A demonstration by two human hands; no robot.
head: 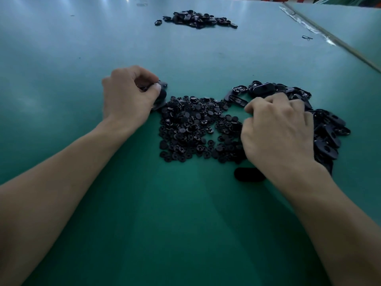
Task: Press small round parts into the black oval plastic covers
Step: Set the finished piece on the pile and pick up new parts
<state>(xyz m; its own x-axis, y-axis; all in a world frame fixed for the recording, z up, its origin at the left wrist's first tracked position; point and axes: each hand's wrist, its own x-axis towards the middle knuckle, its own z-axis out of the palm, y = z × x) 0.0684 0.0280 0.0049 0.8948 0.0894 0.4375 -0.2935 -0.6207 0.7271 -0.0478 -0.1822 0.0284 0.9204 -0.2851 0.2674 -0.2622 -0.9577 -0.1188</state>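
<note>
While the round parts [193,129] lie in a loose heap at the middle of the green bench [82,48], one hand sits to either side of it. The left hand [127,96], at ten o'clock from the heap, is curled, with thumb and fingers pinching a black cover [162,93] at the heap's edge. How many pieces it holds I cannot tell. The right hand [276,131], at three o'clock, lies knuckles-up with bent fingers where the round parts meet the covers [327,131]. Whether it grips anything I cannot tell. Those covers pile from one to four o'clock around that hand. A lone cover [249,174] lies flat at five o'clock, just beside the right wrist. Far off at twelve o'clock sits another black heap [195,18].
</note>
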